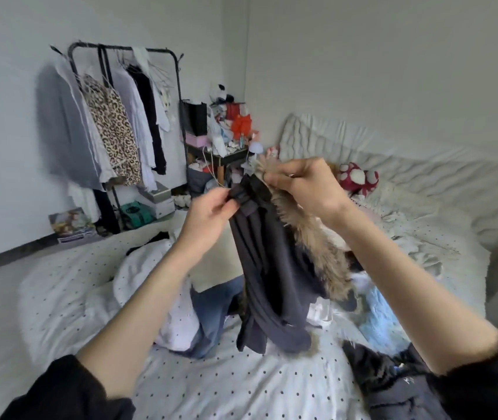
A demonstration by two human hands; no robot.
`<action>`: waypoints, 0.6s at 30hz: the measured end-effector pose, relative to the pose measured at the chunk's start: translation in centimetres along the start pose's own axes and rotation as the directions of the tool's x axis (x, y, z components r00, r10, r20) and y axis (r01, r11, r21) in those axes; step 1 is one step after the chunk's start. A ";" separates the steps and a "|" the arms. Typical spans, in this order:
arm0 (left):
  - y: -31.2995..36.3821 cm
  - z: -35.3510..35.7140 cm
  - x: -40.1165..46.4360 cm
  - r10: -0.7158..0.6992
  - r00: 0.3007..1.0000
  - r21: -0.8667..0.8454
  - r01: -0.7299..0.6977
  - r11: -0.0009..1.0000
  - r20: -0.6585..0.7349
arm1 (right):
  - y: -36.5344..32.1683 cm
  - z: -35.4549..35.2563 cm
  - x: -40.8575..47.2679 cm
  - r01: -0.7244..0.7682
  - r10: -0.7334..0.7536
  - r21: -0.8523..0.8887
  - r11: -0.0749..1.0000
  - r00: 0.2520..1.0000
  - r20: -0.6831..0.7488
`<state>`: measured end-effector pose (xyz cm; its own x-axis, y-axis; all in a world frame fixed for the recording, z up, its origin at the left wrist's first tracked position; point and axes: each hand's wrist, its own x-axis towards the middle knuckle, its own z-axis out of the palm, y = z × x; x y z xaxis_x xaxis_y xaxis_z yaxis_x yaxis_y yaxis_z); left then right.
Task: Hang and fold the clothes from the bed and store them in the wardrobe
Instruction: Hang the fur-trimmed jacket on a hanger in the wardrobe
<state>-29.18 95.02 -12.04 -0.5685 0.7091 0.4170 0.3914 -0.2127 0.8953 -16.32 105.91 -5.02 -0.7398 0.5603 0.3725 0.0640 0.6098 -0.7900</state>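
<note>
White dotted duvet covers the bed [235, 386], which fills the lower frame. Piled on it: white garment [147, 268] at left, blue jeans [211, 310] centre, pale blue fabric [384, 322] at right, a dark jacket [399, 389] at the near right edge. Clothes rack [126, 116] stands against the far wall, already hung with white shirts, a leopard-print dress [114, 131] and a black piece. Cluttered side table [220, 137] just beside the rack; red-and-white spotted plush [357, 177] near the pillows.

Dark grey garment [272, 268] held up in the air over the middle of the bed, long axis roughly vertical, top edge near the hands, bottom end hanging bunched just above the duvet. Tan fur trim [311, 237] runs down its right side from the top, slanting down-right. The garment hides part of the pile behind it.

Left hand [208, 216] pinches the garment's upper left corner between thumb and curled fingers. Right hand [305, 186] grips the top of the fur trim, fingers closed round it. Both forearms bare, dark sleeves pushed up.
</note>
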 end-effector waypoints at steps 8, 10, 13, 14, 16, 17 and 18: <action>5.5 -16.3 -8.0 0.027 0.980 0.268 0.028 0.963 -0.199 | -9.8 10.2 0.6 0.059 -0.114 0.180 0.982 0.941 0.319; 5.8 -20.2 -11.2 0.005 0.960 0.318 0.088 0.944 -0.281 | -11.7 14.2 0.0 0.049 -0.115 0.174 0.984 0.912 0.393; 6.9 -24.8 -16.0 -0.014 0.917 0.358 0.169 0.918 -0.398 | -15.2 19.8 -1.2 0.066 -0.152 0.189 0.980 0.859 0.489; 7.7 -26.8 -18.2 -0.001 0.889 0.383 0.198 0.902 -0.458 | -17.0 22.2 -1.8 0.083 -0.181 0.202 0.976 0.826 0.534; 8.9 -29.8 -21.9 0.011 0.842 0.410 0.251 0.877 -0.539 | -19.9 25.7 -3.2 0.121 -0.227 0.213 0.970 0.767 0.600; 9.6 -31.3 -23.8 0.011 0.818 0.419 0.283 0.863 -0.575 | -21.4 27.4 -4.1 0.135 -0.251 0.227 0.964 0.738 0.626; 10.4 -32.7 -25.6 0.008 0.793 0.427 0.319 0.846 -0.609 | -22.9 29.1 -5.1 0.144 -0.275 0.250 0.958 0.714 0.643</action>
<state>-34.19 52.65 -8.32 -0.8886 0.1511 0.4332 0.4583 0.3332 0.8240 -33.53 72.79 -2.98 -0.9770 -0.1282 0.1702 -0.2124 0.5247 -0.8244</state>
